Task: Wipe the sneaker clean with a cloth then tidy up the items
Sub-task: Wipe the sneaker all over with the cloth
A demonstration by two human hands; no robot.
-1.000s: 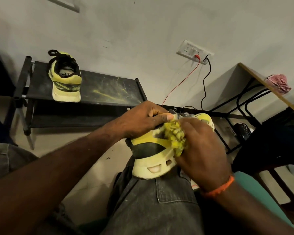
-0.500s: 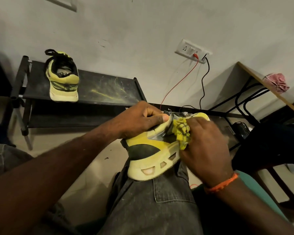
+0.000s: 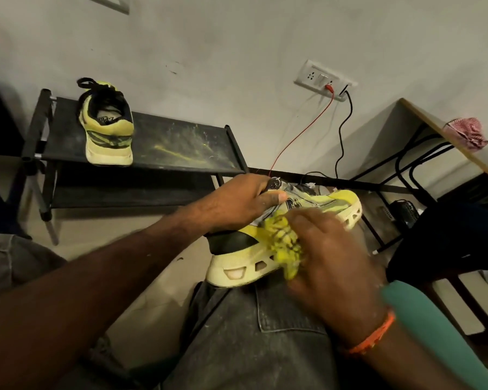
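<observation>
A yellow and black sneaker (image 3: 237,266) with a pale cut-out sole lies on its side across my right knee, toe pointing right. My left hand (image 3: 237,202) grips its collar and upper from above, thumb along the side. My right hand (image 3: 330,257) holds a crumpled yellow cloth (image 3: 285,246) and presses it against the sneaker's side near the sole; this hand is motion-blurred. The matching second sneaker (image 3: 107,128) stands heel toward me on the black shoe rack (image 3: 181,147).
The rack top carries yellow dust streaks. A wall socket (image 3: 324,80) feeds a red and a black cable down to the floor. A desk (image 3: 448,136) with a red checked cloth (image 3: 466,133) stands at right, a dark chair (image 3: 445,243) beside my knee.
My right hand has slid the cloth down the sneaker's side toward the sole. The sneaker's toe now shows more to the right. My left hand keeps its grip.
</observation>
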